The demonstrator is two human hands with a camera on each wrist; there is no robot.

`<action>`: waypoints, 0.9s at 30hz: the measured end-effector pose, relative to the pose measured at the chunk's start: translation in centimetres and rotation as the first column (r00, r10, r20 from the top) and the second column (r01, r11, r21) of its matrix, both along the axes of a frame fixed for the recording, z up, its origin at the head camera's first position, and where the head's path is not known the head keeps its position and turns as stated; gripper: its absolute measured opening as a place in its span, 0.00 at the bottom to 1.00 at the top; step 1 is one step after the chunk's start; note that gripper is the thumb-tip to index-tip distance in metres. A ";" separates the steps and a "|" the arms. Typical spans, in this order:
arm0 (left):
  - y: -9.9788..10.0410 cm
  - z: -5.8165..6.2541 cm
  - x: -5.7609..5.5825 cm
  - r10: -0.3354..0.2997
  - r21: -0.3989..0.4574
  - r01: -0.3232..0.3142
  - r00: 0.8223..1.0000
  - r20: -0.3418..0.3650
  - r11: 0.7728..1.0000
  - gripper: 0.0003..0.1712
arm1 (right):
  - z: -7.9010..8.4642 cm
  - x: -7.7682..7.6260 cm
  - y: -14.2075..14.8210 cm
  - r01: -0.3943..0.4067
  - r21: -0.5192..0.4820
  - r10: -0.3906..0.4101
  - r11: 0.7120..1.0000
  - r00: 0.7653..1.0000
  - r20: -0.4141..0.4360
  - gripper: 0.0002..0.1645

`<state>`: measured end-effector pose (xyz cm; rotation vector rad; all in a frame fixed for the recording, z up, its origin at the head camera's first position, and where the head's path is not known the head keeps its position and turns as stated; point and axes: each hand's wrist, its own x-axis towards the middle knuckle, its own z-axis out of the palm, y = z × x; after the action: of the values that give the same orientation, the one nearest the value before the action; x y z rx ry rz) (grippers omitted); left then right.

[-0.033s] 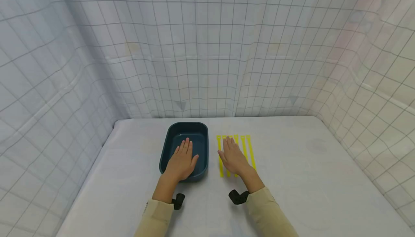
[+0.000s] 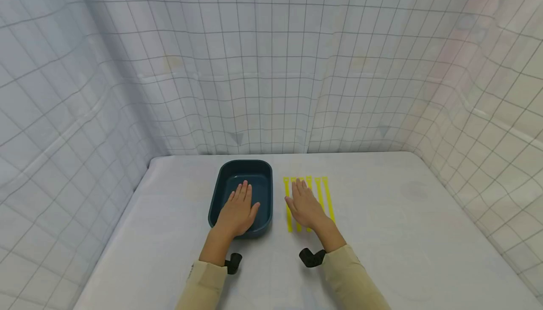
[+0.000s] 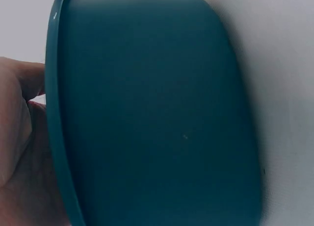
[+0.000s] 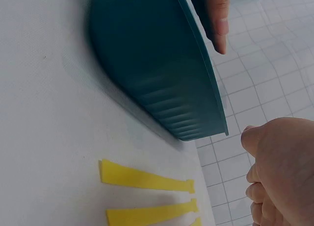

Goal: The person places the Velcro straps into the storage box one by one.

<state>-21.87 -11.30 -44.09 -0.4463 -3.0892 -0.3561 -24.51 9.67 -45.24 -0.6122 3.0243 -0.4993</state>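
Observation:
My left hand (image 2: 237, 211) is held over a dark teal rectangular tub (image 2: 248, 166), palm down, fingers straight and thumb spread. The tub's side wall (image 3: 157, 108) fills most of the left wrist view, with part of the hand beyond the rim. To the right, my right hand (image 2: 307, 206) hovers with extended fingers above a row of several flat yellow strips (image 2: 329, 200), covering some of them. Each strip has a small wider head at its far end. In the right wrist view the strips (image 4: 147, 178) lie below that hand. Neither hand holds anything.
A white cloth covers the table (image 2: 382, 216). Grid-patterned white curtains (image 2: 271, 65) hang behind it and along both sides. Each wrist wears a small black camera mount (image 2: 311, 257), just before the light sleeves (image 2: 352, 277).

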 end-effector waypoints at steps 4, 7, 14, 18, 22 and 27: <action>-0.1 0.0 0.1 -0.001 0.005 0.001 1.000 -0.002 1.000 0.36 | -0.1 0.0 0.1 -0.006 -0.007 0.006 1.000 1.000 0.009 0.36; -0.3 0.0 0.2 -0.015 0.013 0.015 0.999 -0.037 1.000 0.35 | -0.3 -0.1 0.3 0.003 -0.034 -0.003 0.999 1.000 -0.011 0.36; -1.2 0.0 1.6 -0.016 0.120 0.046 0.971 -0.238 0.992 0.32 | -1.0 0.0 1.0 0.104 -0.170 -0.111 0.980 0.993 -0.031 0.34; -2.0 -0.5 2.3 -0.031 0.172 0.094 0.941 -0.338 0.981 0.29 | -1.4 0.2 1.3 0.180 -0.251 -0.192 0.951 0.981 -0.022 0.30; -2.7 -1.3 2.9 -0.028 0.219 0.150 0.878 -0.478 0.964 0.26 | -1.7 0.4 1.7 0.215 -0.312 -0.246 0.925 0.967 -0.062 0.26; -3.4 -2.0 3.3 0.013 0.279 0.185 0.813 -0.583 0.942 0.23 | -2.1 0.4 2.1 0.216 -0.350 -0.266 0.912 0.958 -0.103 0.24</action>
<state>-18.55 -14.75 -46.07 -0.5599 -2.3630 -0.5910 -24.15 11.72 -47.31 -0.2872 3.1992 -1.0421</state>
